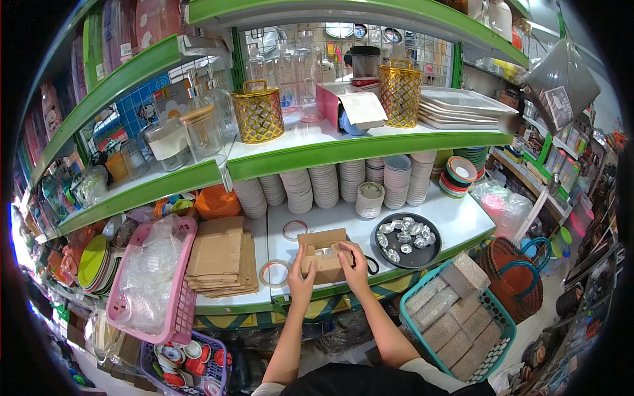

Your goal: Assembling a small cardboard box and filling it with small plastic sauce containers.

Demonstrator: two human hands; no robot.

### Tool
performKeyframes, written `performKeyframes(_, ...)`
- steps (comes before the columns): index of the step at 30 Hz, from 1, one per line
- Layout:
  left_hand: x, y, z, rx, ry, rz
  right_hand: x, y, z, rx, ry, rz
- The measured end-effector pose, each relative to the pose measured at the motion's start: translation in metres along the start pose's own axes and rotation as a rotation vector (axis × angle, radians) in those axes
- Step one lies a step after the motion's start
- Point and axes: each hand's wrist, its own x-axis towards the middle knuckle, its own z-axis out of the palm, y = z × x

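A small cardboard box [331,276] stands at the front of the white shelf with its back flap raised. White items [325,251] show inside, too covered to identify. My left hand [301,274] grips the box's left side, and my right hand [354,270] holds its right side near the top edge. Just right of the box is a black handle loop [372,265], partly hidden. A dark round pan [407,261] holds several crinkled silver foil cups [405,248]. To the left, a roll of tape [274,273] lies flat; another tape roll [295,229] is behind the box.
Flattened cardboard boxes [218,250] are stacked left, beside a pink basket [184,292] of clear wrap. A teal basket [436,354] of bubble-wrapped boxes [448,341] stands right. Stacked pale cups [324,185] line the back, under a green-edged upper shelf [356,151]. A purple basket [218,366] sits low left.
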Motion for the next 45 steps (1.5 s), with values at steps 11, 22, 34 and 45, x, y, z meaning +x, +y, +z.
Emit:
performKeyframes(11,0.003,-0.003,-0.001,0.053,0.036,0.057,0.003,0.005,-0.005,-0.322,-0.058,-0.144)
performKeyframes(22,0.006,-0.021,-0.005,-0.282,-0.103,-0.108,0.006,0.013,-0.011,0.34,-0.199,0.255)
performKeyframes(34,0.012,-0.028,-0.009,-0.236,-0.14,-0.116,0.008,0.02,-0.015,0.313,-0.246,0.225)
performKeyframes(45,0.014,-0.034,-0.011,-0.114,-0.126,0.073,0.009,0.023,-0.015,0.186,-0.239,0.137)
